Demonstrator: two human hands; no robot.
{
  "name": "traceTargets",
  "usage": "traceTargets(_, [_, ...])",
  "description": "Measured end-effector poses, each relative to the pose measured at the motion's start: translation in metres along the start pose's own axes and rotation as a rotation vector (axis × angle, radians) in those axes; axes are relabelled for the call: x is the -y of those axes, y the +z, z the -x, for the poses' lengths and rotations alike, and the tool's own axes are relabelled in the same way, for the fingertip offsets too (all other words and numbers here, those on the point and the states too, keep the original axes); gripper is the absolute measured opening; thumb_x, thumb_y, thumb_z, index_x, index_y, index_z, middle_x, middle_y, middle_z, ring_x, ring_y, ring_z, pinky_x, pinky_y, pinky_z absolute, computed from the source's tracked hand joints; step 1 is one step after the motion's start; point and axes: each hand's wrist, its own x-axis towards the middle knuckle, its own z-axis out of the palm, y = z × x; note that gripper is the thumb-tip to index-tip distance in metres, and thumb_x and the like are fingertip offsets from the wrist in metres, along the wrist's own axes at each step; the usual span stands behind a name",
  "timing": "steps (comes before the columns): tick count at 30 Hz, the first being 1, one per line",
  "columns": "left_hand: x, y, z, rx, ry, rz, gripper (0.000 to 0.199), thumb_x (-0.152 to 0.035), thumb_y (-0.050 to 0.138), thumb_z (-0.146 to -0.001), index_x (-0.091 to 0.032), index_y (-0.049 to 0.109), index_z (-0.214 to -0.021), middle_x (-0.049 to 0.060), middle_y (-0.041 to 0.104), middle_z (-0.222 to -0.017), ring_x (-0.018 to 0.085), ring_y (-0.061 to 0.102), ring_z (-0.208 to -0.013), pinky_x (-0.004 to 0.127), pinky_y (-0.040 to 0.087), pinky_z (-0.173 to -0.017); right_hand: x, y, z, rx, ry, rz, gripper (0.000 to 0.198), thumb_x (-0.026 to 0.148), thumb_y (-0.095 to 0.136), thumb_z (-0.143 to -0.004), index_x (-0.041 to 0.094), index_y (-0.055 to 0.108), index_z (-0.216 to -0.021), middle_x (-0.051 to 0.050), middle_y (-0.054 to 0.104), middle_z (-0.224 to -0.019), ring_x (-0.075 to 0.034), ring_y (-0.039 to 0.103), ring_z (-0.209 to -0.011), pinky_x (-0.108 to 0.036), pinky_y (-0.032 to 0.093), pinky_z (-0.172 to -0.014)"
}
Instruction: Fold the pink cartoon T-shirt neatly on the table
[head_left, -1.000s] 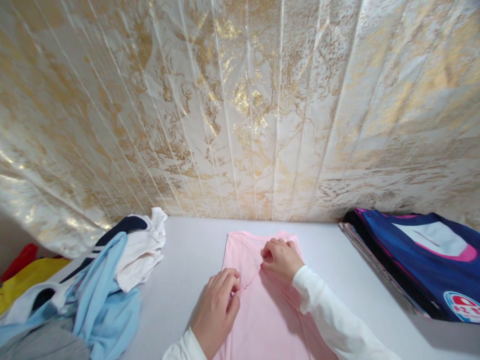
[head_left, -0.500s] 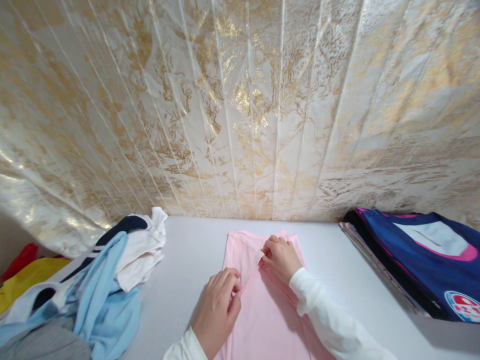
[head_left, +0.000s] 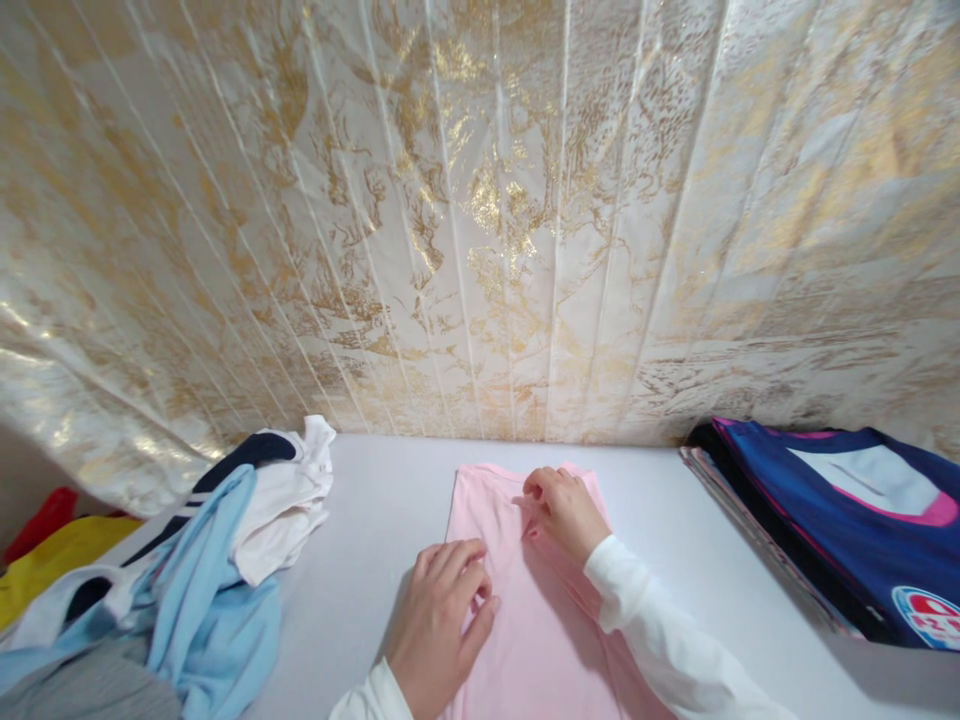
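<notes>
A pink shirt [head_left: 517, 640] lies on the white tabletop in front of me, its long sides folded in and its neckline end pointing away. My right hand [head_left: 564, 515] is closed near that far end, pinching a small fold of the pink fabric between thumb and fingers. Along the shirt's left edge rests my left hand [head_left: 448, 612], with fingers loosely curved, thumb apart from them, and nothing held. The shirt's near end runs out of view at the bottom.
To the left is a loose heap of clothes, with a light blue garment [head_left: 225, 620], a white one [head_left: 281, 510] and a yellow one [head_left: 60, 565]. A stack of folded clothes topped by a navy garment [head_left: 832, 530] stands at right. A gold-patterned curtain [head_left: 495, 220] hangs behind the table.
My left thumb and fingers have spread apart and shifted slightly right over the shirt. My right hand has moved a little to the right, and the pinched fabric now stands up less.
</notes>
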Motion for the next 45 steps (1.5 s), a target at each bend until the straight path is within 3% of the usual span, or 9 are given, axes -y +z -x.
traceTargets(4, [0.009, 0.007, 0.000, 0.058, 0.102, -0.066, 0.031, -0.030, 0.040, -0.095, -0.019, 0.048, -0.124, 0.011, 0.044, -0.138, 0.024, 0.038, -0.128, 0.046, 0.033, -0.102, 0.010, -0.001, 0.001, 0.002, -0.099, -0.035, 0.022, 0.007, 0.046, -0.084, 0.019, 0.062, -0.091, -0.004, 0.064, -0.092, -0.018, 0.052, -0.088, -0.027, 0.033, -0.076])
traceTargets(8, [0.020, 0.020, 0.005, 0.112, 0.170, -0.139, 0.055, -0.042, 0.037, -0.097, -0.019, 0.023, -0.145, 0.011, 0.030, -0.147, 0.025, 0.027, -0.135, 0.047, 0.028, -0.107, 0.011, 0.004, 0.004, -0.001, 0.028, 0.109, 0.020, 0.028, 0.048, -0.089, 0.018, 0.065, -0.084, -0.008, 0.063, -0.093, -0.023, 0.051, -0.092, -0.034, 0.031, -0.079])
traceTargets(12, [0.024, 0.024, 0.008, 0.129, 0.186, -0.163, 0.063, -0.047, 0.038, -0.095, -0.019, 0.015, -0.147, 0.011, 0.024, -0.149, 0.026, 0.024, -0.136, 0.047, 0.026, -0.108, 0.004, 0.008, 0.005, 0.028, 0.061, 0.107, 0.022, 0.030, 0.051, -0.087, 0.019, 0.066, -0.073, -0.006, 0.062, -0.090, -0.023, 0.048, -0.092, -0.034, 0.030, -0.078])
traceTargets(23, [0.027, 0.025, 0.011, 0.106, 0.194, -0.167, 0.065, -0.049, 0.049, -0.090, -0.025, 0.023, -0.145, 0.011, 0.022, -0.150, 0.031, 0.022, -0.136, 0.052, 0.029, -0.105, 0.000, 0.012, 0.004, -0.012, 0.044, 0.120, 0.017, 0.026, 0.057, -0.080, 0.020, 0.065, -0.067, -0.006, 0.060, -0.087, -0.022, 0.046, -0.089, -0.034, 0.030, -0.077])
traceTargets(30, [0.024, 0.016, 0.006, 0.002, 0.052, -0.054, 0.050, -0.044, 0.045, -0.093, -0.018, 0.039, -0.135, 0.012, 0.046, -0.135, 0.026, 0.044, -0.122, 0.045, 0.038, -0.100, 0.000, 0.012, 0.005, -0.028, 0.017, 0.123, 0.018, 0.025, 0.053, -0.084, 0.019, 0.064, -0.071, -0.007, 0.060, -0.088, -0.023, 0.047, -0.090, -0.034, 0.033, -0.078])
traceTargets(33, [0.026, 0.019, 0.005, -0.023, 0.034, -0.061, 0.058, -0.046, 0.045, -0.092, -0.018, 0.032, -0.140, 0.012, 0.042, -0.139, 0.027, 0.043, -0.121, 0.043, 0.039, -0.099, 0.004, 0.008, 0.006, -0.080, -0.008, 0.092, 0.015, 0.021, 0.049, -0.085, 0.017, 0.063, -0.080, -0.008, 0.061, -0.091, -0.023, 0.049, -0.091, -0.034, 0.035, -0.079])
traceTargets(36, [0.032, 0.024, 0.005, 0.043, 0.131, -0.124, 0.061, -0.048, 0.041, -0.094, -0.019, 0.023, -0.145, 0.011, 0.030, -0.147, 0.027, 0.030, -0.132, 0.044, 0.031, -0.105, 0.010, 0.008, 0.007, -0.123, -0.192, -0.036, 0.023, 0.012, 0.043, -0.085, 0.016, 0.061, -0.099, -0.010, 0.061, -0.108, -0.022, 0.050, -0.105, -0.033, 0.037, -0.086])
traceTargets(40, [0.035, 0.025, 0.006, 0.132, 0.159, -0.185, 0.064, -0.052, 0.037, -0.094, -0.018, 0.019, -0.146, 0.010, 0.026, -0.149, 0.027, 0.021, -0.137, 0.047, 0.024, -0.108, 0.012, 0.017, 0.011, 0.033, -0.453, -0.109, 0.042, 0.013, 0.038, -0.089, 0.020, 0.049, -0.129, -0.008, 0.047, -0.138, -0.016, 0.039, -0.127, -0.033, 0.031, -0.103])
traceTargets(45, [0.034, 0.017, 0.005, 0.185, 0.142, -0.197, 0.065, -0.056, 0.035, -0.094, -0.021, 0.019, -0.146, 0.010, 0.021, -0.150, 0.027, 0.019, -0.138, 0.049, 0.022, -0.108, 0.006, 0.031, 0.016, 0.189, -0.385, 0.024, 0.054, 0.038, 0.038, -0.094, 0.015, 0.032, -0.142, -0.012, 0.026, -0.150, -0.022, 0.023, -0.138, -0.044, 0.021, -0.111])
